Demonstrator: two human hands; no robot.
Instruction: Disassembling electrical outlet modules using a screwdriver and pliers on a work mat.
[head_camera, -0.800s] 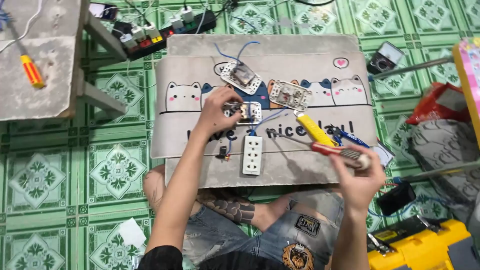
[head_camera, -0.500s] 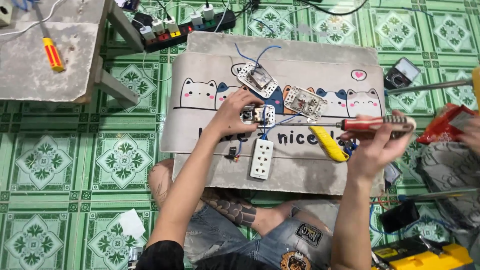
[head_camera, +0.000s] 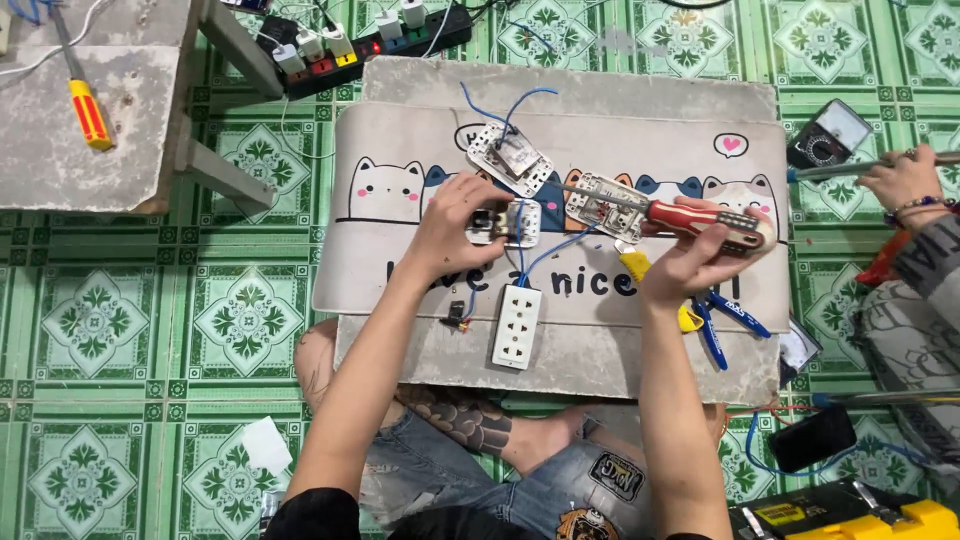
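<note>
The right hand (head_camera: 690, 262) has swung in from the right side of the mat since the earlier frames, and its red-handled screwdriver (head_camera: 700, 216) now lies level, the shaft reaching left over the mat (head_camera: 400, 250). Its tip sits near the white switch plate (head_camera: 604, 206), pointing toward the small switch module (head_camera: 508, 222); the work looks to be moving from fetching the tool to using it. The left hand (head_camera: 455, 228) has stayed on that module, its grip clamped on the left end, forearm stretched forward from the lap. The right grip is closed around the screwdriver handle, wrist bent inward. Blue wires run from the module down to a white socket (head_camera: 517, 326). Another person's hand (head_camera: 900, 180) is at the right edge.
</note>
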